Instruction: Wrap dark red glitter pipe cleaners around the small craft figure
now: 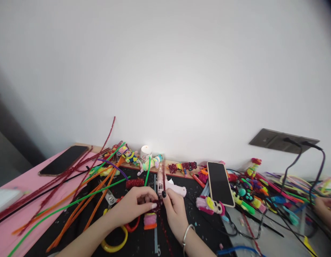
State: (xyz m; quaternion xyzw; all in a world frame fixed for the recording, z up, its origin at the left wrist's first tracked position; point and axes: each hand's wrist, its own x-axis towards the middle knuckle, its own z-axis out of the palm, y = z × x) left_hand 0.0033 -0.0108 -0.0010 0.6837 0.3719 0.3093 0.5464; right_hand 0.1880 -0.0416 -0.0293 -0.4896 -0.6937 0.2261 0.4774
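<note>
My right hand (175, 208), with a bracelet at the wrist, pinches a dark red tinsel pipe cleaner (163, 228) between thumb and fingers. One end rises above the hand and the other hangs toward the table's front. Close beside it, my left hand (138, 204) has its fingers curled together at the same pipe cleaner; what lies inside them is partly hidden. Just below the fingertips is a small pink and orange pipe-cleaner piece (150, 222). A pale pink glue gun (177, 188) lies behind my hands, and a glue stick (156, 239) lies in front.
Scissors with yellow handles (114, 246) lie by my left forearm. Long pipe cleaners (82, 200) spread across the left. A phone (221, 184), a pipe-cleaner doll (210, 205), a paper cup (146, 153) and cables (317, 175) stand or lie around. Another person's hand (326, 210) is at right.
</note>
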